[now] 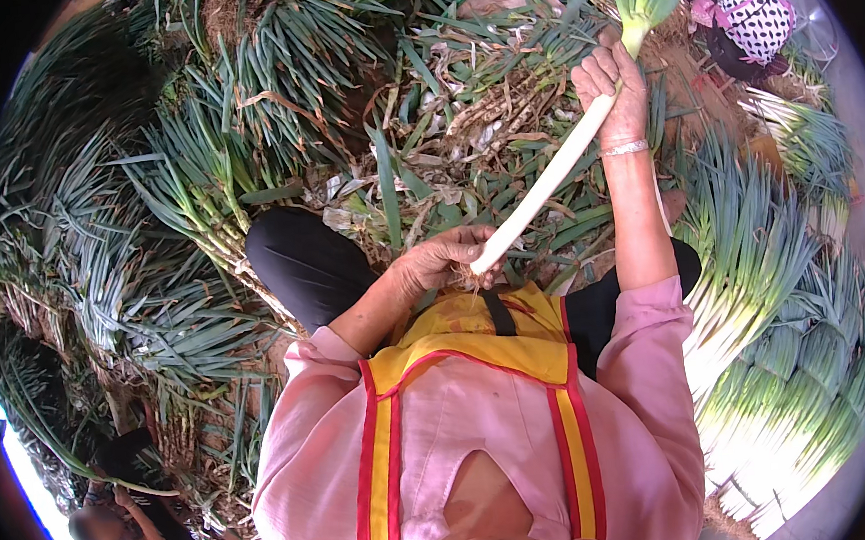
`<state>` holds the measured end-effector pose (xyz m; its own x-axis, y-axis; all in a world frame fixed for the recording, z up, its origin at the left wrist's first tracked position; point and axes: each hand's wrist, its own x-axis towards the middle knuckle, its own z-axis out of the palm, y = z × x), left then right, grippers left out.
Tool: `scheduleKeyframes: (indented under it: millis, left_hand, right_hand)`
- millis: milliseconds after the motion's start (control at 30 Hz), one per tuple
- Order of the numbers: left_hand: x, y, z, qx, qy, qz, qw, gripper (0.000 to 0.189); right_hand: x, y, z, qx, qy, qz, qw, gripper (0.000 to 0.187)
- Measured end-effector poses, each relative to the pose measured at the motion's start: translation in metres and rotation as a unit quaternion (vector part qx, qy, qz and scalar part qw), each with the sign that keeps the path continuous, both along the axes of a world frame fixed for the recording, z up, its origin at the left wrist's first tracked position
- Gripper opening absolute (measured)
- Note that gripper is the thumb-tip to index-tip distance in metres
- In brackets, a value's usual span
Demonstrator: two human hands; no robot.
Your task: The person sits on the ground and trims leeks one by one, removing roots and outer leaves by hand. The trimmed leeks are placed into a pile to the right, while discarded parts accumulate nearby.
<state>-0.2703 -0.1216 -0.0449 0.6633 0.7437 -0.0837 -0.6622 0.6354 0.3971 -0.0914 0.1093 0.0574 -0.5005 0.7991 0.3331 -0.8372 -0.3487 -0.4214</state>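
One leek-like green onion with a long, clean white stalk slants across the space before me. My left hand holds its root end, where short roots hang below the fingers. My right hand is closed around the upper stalk, just below the spreading green leaves. The stalk lies above a litter of cut leaves and peelings on the ground. A yellow apron with red edging covers my front, over a pink shirt.
Unpeeled onions with dry leaves are heaped at left. Peeled onions with white stalks lie in rows at right. A person in a spotted top sits at the upper right, another person is at the lower left.
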Motion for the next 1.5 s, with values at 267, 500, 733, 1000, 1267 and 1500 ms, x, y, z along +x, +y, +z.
scheduleKeyframes:
  millis: [267, 500, 733, 1000, 1267, 1500]
  left_hand:
    - [0.016, 0.004, 0.0, 0.048, -0.009, -0.017, 0.999, 0.057]
    - [-0.006, 0.005, 0.022, 0.071, 0.179, 0.058, 0.979, 0.026]
    - [-0.005, 0.002, 0.032, 0.139, 0.322, 0.15, 0.924, 0.038]
    - [0.013, 0.005, 0.031, 0.177, 0.523, 0.117, 0.825, 0.021]
    - [0.033, 0.02, 0.015, 0.246, 0.579, 0.101, 0.771, 0.015]
    - [0.034, 0.033, 0.0, 0.214, 0.425, 0.017, 0.879, 0.01]
  right_hand:
    - [-0.008, -0.004, 0.015, 0.049, 0.032, 0.044, 0.997, 0.018]
    - [0.001, 0.007, 0.004, -0.005, 0.004, 0.002, 1.0, 0.013]
    - [0.015, 0.023, -0.022, -0.092, -0.133, -0.123, 0.979, 0.011]
    - [0.022, 0.021, -0.043, -0.129, -0.197, -0.198, 0.952, 0.011]
    - [0.043, 0.028, -0.041, -0.115, -0.188, -0.213, 0.952, 0.015]
    - [0.062, 0.019, -0.044, -0.064, -0.144, -0.137, 0.978, 0.014]
